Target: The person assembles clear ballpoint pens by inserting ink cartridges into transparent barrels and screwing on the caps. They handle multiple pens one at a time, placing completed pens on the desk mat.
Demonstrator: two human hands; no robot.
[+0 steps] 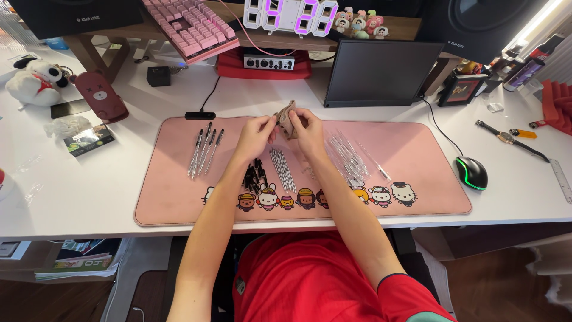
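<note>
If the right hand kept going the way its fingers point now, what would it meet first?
The right hand points up-left, so first comes the small tan pouch it already grips, then probably the left hand; depth is unclear.

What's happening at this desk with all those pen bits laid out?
A person in a red shirt sits at a white desk and holds a small brownish cloth-like thing between the left hand and right hand, above a pink desk mat. On the mat lie assembled pens, a pile of black caps, thin refills and clear barrels.
</note>
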